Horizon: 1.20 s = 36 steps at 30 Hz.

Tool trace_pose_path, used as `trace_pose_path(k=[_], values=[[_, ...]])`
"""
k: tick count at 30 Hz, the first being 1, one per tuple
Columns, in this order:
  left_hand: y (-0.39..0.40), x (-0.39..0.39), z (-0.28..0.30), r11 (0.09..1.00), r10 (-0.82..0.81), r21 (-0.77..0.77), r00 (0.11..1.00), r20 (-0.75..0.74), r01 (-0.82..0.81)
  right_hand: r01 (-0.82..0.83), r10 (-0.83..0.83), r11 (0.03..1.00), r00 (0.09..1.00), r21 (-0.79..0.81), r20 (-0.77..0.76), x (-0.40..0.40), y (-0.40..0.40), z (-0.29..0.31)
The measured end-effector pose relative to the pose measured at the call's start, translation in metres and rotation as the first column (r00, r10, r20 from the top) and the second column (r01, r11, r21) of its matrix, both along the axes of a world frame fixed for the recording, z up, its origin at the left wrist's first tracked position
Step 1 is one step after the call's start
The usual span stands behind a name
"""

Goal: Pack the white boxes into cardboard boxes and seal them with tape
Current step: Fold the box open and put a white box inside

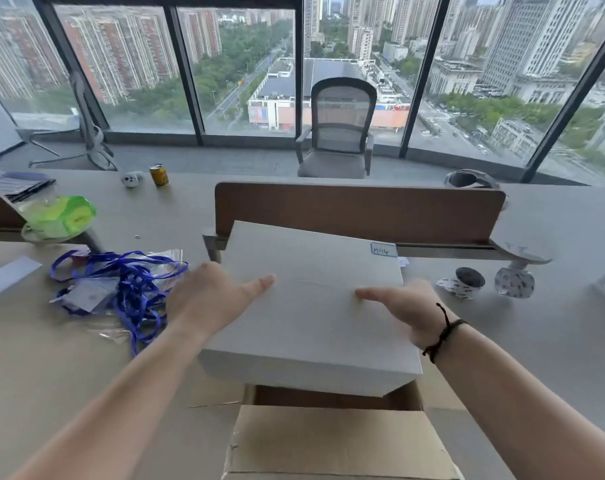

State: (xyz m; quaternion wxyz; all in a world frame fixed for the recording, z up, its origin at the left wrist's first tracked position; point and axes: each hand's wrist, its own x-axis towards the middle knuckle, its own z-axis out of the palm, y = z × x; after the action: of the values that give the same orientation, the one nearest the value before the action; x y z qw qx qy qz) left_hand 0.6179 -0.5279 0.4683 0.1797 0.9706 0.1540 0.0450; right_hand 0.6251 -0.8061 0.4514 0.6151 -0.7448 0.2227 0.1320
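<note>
A flat white rectangular box (311,306) with a small handwritten label at its far right corner lies tilted across the mouth of an open brown cardboard carton (332,441) standing at the near edge of the grey tabletop (51,358). The left hand (204,299) and right hand (408,306) rest on its lid, fingers (259,284) straight and close together, clamped on nothing. Squaring the box with the carton opening, then pressing evenly on both sides, should seat it without jamming a corner.
</note>
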Motion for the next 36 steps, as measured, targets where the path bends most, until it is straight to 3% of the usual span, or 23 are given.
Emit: trace_pose_path(k=[6,10,13,19,23,29,33,36], values=[[-0.047,0.004,-0.047,0.996,0.036,-0.074,0.989,-0.14,-0.047,0.018,-0.019,0.999,0.998,-0.027,-0.066,-0.002,-0.054,-0.039],[-0.053,0.005,-0.077,0.959,0.058,-0.255,0.965,-0.254,-0.125,0.002,-0.008,0.998,0.995,-0.059,-0.097,0.003,-0.06,-0.064],[-0.052,0.008,-0.098,0.939,0.064,-0.302,0.947,-0.315,-0.164,-0.008,0.0,0.998,0.99,-0.058,-0.141,0.001,-0.057,-0.085],[-0.055,0.01,-0.135,0.926,0.029,-0.337,0.922,-0.387,-0.17,-0.019,-0.015,0.977,0.988,-0.213,-0.155,0.003,-0.051,-0.115],[-0.069,0.005,-0.145,0.945,-0.07,-0.32,0.92,-0.385,-0.062,-0.066,0.029,0.972,0.987,-0.227,-0.16,-0.005,-0.042,-0.127],[-0.078,-0.005,-0.153,0.945,-0.076,-0.318,0.889,-0.451,-0.081,-0.011,-0.005,0.988,0.995,-0.156,-0.102,-0.011,-0.053,-0.13],[-0.08,-0.01,-0.151,0.984,-0.087,-0.176,0.865,-0.494,-0.002,0.095,-0.082,0.974,0.994,-0.205,0.069,-0.014,-0.078,-0.135],[-0.086,-0.008,-0.146,0.995,-0.098,-0.066,0.857,-0.505,0.075,0.21,-0.201,0.932,0.978,-0.295,0.062,-0.01,-0.106,-0.132]])
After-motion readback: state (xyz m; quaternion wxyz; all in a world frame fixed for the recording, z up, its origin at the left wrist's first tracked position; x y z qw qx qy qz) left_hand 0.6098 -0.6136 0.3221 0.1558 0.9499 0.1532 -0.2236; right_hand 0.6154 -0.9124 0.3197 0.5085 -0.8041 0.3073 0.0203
